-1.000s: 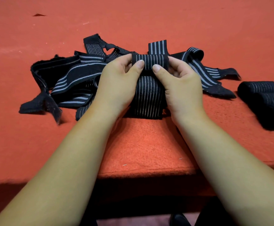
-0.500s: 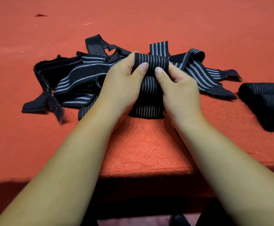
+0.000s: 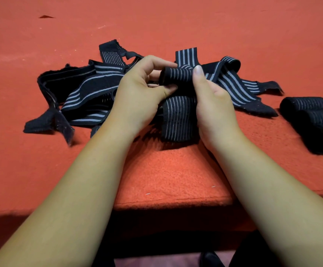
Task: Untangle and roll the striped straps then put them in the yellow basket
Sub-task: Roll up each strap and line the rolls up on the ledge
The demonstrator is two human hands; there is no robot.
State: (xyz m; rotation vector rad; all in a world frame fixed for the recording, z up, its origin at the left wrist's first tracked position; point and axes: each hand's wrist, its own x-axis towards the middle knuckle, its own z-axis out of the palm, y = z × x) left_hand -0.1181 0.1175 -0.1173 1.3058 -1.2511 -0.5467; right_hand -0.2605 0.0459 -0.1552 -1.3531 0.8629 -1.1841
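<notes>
A black strap with thin white stripes is partly wound into a small roll (image 3: 177,76), and its loose tail (image 3: 179,120) hangs toward me. My left hand (image 3: 137,97) pinches the roll's left end between thumb and fingers. My right hand (image 3: 213,101) grips the right end, index finger over the top. Behind and around them lies a tangled pile of striped straps (image 3: 87,91) on the red cloth. No yellow basket is in view.
Three rolled straps (image 3: 314,120) lie side by side at the right edge. The red felt table (image 3: 166,178) ends in a front edge just below my forearms. Dark floor and a shoe show beneath.
The roll has been turned further and is thicker, and the loose tail is shorter. My left thumb moved from the top of the roll to under its left end.
</notes>
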